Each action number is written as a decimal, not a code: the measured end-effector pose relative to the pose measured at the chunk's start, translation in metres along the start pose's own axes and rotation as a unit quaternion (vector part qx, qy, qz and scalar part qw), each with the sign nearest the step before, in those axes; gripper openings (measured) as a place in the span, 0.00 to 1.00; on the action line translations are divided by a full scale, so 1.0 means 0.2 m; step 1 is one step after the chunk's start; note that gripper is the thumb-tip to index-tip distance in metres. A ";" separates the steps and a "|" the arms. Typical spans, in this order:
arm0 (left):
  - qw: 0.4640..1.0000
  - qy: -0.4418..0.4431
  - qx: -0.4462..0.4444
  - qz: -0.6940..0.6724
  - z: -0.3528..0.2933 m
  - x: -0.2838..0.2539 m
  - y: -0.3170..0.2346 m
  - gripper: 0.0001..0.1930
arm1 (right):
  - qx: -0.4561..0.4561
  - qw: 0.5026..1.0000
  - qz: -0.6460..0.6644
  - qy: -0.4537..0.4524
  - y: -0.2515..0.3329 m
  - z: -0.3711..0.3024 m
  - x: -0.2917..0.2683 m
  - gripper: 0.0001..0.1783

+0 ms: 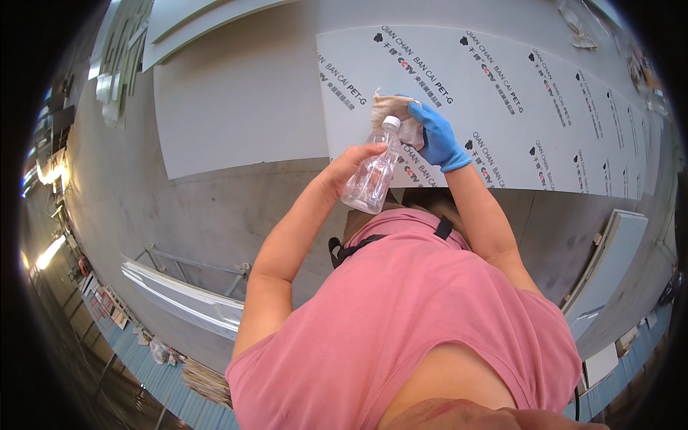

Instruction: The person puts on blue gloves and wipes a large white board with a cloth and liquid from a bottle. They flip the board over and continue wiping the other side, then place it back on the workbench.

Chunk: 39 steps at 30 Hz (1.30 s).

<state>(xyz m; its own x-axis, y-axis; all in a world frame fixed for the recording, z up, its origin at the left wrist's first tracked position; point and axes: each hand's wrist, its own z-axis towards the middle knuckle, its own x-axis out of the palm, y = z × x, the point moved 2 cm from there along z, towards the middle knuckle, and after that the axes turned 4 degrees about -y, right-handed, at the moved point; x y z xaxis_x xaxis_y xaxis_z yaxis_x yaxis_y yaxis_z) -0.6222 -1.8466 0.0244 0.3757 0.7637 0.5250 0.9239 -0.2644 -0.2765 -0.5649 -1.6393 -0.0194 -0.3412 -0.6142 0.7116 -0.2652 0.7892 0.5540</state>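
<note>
My bare left hand (350, 166) is wrapped round a clear plastic bottle (373, 175) with a white cap (391, 122). The bottle leans, its capped end pointing away from me; whether liquid is inside I cannot make out. A blue glove covers my right hand (435, 136), which grips a crumpled off-white cloth (401, 118) just beyond the cap. Both hands are close together over the near left part of a large white panel (444, 79) printed with repeated dark and red marks.
Left of the printed panel lies a plain pale panel (236, 107). Stacked white boards (190, 21) stand at the far left. Long white strips (183, 294) rest by a metal frame at the near left, and another pale panel (609, 265) leans at the right. Grey floor (236, 193) shows between.
</note>
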 end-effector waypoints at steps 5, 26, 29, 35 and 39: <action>0.998 0.022 -0.033 -0.038 0.02 0.01 0.02 0.23 | -0.020 0.999 -0.012 0.035 0.01 -0.04 0.01 0.29; 0.848 -0.228 0.270 0.394 -0.15 -0.11 0.08 0.38 | 0.059 0.992 0.098 0.045 -0.07 0.08 0.04 0.29; 0.791 -0.281 0.363 0.403 -0.19 -0.22 0.08 0.40 | -0.023 0.999 0.023 0.015 -0.01 0.17 0.05 0.27; 0.695 -0.382 0.513 0.329 -0.27 -0.54 -0.08 0.37 | -0.401 0.791 -0.442 -0.134 -0.03 0.29 0.24 0.19; 0.607 -0.467 0.584 0.268 -0.19 -0.85 -0.22 0.39 | -0.388 0.530 -0.754 -0.023 -0.45 0.18 0.31 0.24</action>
<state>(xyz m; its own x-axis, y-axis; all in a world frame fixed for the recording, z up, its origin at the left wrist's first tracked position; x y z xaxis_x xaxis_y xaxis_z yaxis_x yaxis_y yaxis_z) -0.7246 -1.9874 -0.0218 -0.1100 0.8974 -0.4272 -0.2004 -0.4410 -0.8748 -0.5952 -1.7482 -0.0415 -0.2959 -0.5316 -0.7936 0.1779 -0.8470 0.5010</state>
